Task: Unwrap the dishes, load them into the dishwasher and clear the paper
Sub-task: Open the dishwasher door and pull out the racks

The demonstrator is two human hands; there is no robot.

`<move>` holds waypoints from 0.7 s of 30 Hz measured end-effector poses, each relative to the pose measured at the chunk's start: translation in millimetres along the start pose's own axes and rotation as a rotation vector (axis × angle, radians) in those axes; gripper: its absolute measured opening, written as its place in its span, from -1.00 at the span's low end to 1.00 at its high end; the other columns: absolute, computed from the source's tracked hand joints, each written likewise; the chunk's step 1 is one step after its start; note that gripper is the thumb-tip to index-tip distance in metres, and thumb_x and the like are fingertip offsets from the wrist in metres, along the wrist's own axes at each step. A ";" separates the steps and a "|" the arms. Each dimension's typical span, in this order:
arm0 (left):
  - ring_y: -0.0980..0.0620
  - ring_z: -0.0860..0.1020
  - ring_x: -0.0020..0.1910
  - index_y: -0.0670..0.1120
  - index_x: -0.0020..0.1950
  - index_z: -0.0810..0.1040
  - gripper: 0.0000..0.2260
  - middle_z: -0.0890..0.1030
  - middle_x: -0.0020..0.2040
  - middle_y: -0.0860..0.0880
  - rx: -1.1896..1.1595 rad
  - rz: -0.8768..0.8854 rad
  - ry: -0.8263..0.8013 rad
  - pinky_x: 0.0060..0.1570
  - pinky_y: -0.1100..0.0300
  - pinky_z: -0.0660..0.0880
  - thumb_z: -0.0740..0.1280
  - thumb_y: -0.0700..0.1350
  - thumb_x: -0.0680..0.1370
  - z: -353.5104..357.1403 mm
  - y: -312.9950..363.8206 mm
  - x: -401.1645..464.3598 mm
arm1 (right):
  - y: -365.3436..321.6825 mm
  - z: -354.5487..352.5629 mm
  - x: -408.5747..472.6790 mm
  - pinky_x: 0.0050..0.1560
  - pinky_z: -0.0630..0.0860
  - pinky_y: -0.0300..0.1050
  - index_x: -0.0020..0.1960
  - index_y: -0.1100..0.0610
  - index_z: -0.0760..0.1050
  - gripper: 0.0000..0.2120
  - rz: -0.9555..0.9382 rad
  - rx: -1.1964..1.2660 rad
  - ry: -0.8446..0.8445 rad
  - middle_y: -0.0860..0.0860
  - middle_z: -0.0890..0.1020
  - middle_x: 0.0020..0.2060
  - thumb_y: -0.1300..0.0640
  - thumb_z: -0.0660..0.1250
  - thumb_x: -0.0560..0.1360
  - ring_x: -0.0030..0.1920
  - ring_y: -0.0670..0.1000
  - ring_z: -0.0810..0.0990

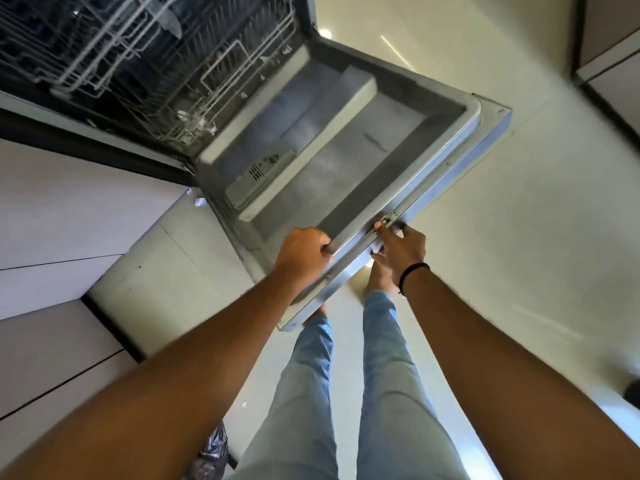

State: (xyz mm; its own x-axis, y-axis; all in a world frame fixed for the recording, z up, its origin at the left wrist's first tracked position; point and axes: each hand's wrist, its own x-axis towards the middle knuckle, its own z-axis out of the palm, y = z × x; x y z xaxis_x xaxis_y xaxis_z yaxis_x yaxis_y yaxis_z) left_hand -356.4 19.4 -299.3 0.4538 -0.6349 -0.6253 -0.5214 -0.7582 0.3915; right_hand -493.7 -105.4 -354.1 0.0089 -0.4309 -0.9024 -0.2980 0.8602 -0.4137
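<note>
Wearing light blue trousers (pixel 391 393); showing bare forearms, no sleeves in view. Carrying a thin black band (pixel 412 273) round the right wrist. Going barefoot.

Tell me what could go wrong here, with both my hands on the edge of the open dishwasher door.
1. Your left hand and right hand both grip the top edge of the dishwasher door; if it swings shut fast, fingers curled over that edge could get pinched.
2. Your bare feet are directly under the door's edge, so a dropped door could hit them.
3. The lower rack sits close to the door opening; if it is not fully in, the door may jam against it.
</note>
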 end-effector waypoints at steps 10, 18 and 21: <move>-0.04 0.58 0.29 -0.10 0.42 0.53 -0.63 0.61 0.32 -0.09 -0.152 -0.054 -0.229 0.28 0.23 0.47 0.25 -0.29 0.62 51.2 -9.6 25.2 | 29.1 -23.8 53.2 -0.01 0.66 0.02 0.35 0.13 0.49 -0.57 0.090 0.096 -0.008 0.29 0.55 0.29 0.28 0.46 0.52 0.28 0.26 0.58; 0.01 0.50 0.40 -0.08 0.54 0.38 -0.51 0.50 0.44 -0.10 -0.147 -0.097 -0.380 0.19 0.37 0.38 0.20 -0.30 0.60 118.3 -13.9 53.2 | 46.4 -42.8 111.6 0.05 0.58 -0.07 0.06 0.20 0.57 -0.63 -0.113 -0.588 0.132 0.16 0.63 0.08 0.02 0.59 0.40 0.00 0.17 0.63; -0.01 0.47 0.43 -0.06 0.56 0.34 -0.49 0.46 0.47 -0.09 -0.133 -0.117 -0.397 0.31 0.24 0.42 0.20 -0.28 0.60 137.6 -16.2 62.7 | 47.5 -46.4 125.5 0.01 0.49 -0.06 0.13 0.20 0.46 -0.55 -0.214 -0.768 0.163 0.18 0.56 0.14 0.05 0.59 0.40 0.06 0.19 0.57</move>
State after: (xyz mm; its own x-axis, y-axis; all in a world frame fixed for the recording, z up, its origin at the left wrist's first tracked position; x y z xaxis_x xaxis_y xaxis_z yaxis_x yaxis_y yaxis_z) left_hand -418.9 12.2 -437.8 0.1772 -0.4570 -0.8716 -0.3741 -0.8505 0.3698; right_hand -551.1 -131.3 -481.3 0.0187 -0.6496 -0.7600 -0.8779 0.3531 -0.3234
